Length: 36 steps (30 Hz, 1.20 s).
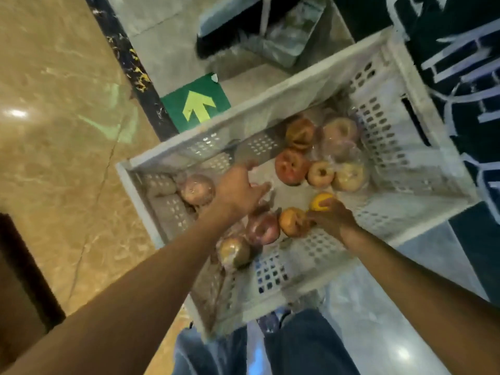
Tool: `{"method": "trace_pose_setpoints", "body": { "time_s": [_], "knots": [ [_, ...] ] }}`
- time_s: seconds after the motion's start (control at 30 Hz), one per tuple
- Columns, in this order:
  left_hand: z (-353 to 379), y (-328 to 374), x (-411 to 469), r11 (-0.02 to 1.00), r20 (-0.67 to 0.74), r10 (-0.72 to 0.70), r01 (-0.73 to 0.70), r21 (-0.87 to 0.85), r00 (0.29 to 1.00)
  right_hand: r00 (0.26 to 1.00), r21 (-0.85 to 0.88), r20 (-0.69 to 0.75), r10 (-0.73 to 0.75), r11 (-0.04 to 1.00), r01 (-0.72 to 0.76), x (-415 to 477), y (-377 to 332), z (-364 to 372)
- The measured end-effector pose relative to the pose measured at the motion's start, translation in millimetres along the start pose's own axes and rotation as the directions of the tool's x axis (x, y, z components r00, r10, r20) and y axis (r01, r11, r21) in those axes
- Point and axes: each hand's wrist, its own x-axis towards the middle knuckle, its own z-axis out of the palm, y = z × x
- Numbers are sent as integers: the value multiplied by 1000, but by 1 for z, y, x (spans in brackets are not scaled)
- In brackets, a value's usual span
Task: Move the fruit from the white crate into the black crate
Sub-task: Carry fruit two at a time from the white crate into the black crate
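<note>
The white perforated crate [405, 147] sits on the floor and holds several apples, some wrapped in clear film. A cluster of apples [320, 173] lies toward the far right corner, and one wrapped apple [197, 188] lies at the left. My left hand [239, 189] hovers inside the crate with fingers spread, holding nothing. My right hand [331, 219] reaches in near the front wall. Its fingers close around a yellow-orange fruit [320, 201] and touch an orange-red apple [292, 221]. A red apple [262, 228] lies just left of that. No black crate is clearly in view.
A green floor sticker with a yellow arrow [198, 105] lies beyond the crate. A grey metal tray [286, 36] stands at the back. A dark board with white lettering [465, 77] runs along the right. My jeans-clad legs [297, 345] are below the crate.
</note>
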Motion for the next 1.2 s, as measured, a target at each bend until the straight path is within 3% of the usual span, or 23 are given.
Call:
{"method": "trace_pose_setpoints", "body": {
  "time_s": [0.13,0.23,0.4,0.8,0.97,1.2],
  "knots": [
    [50,-13,79,987,57,119,-124,102,991,996,-219,82,-43,974,60,67,23,39],
    [80,-26,113,961,128,221,-238,138,967,985,-440,126,-114,884,158,87,35,61],
    [114,-43,152,938,213,264,-302,172,941,967,-601,218,-133,762,240,105,50,78],
    [135,-51,174,942,116,230,-251,225,966,981,-564,156,-116,805,185,125,47,78],
    [118,-47,156,978,-4,138,-136,157,990,977,-445,137,-165,871,209,105,37,60],
    [64,-14,85,993,-101,102,-108,-52,990,980,-179,57,-188,964,196,33,26,7]
  ]
}}
